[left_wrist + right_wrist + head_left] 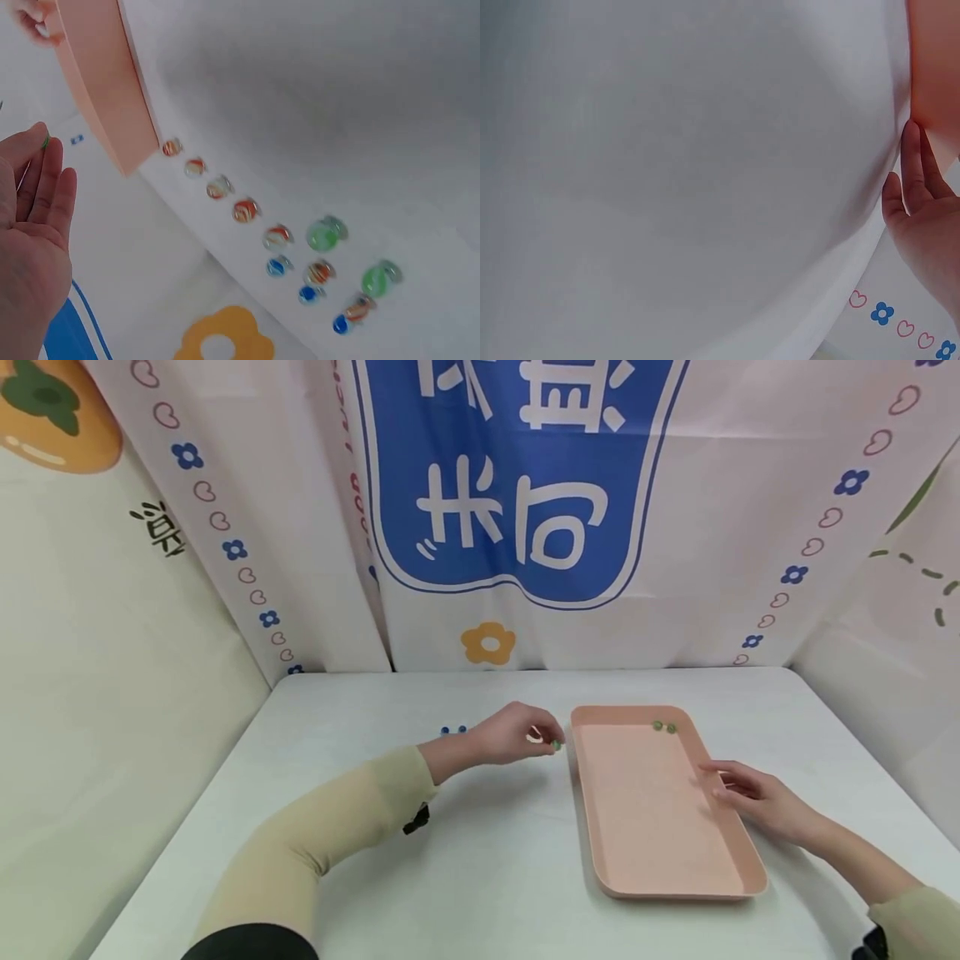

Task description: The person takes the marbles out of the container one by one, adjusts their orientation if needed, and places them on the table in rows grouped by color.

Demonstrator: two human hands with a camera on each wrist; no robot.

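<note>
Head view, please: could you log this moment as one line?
left hand: pinches green marble | right hand: steadies pink tray

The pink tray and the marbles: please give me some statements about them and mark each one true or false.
1. Two green marbles lie in the pink tray. True.
2. The right hand rests on the tray's right edge. True.
3. The left hand lies flat inside the tray. False: it is over the white table, left of the tray, pinching a green marble.
4. The tray is full of marbles. False: only two lie there; a row of marbles lies on the table.
</note>
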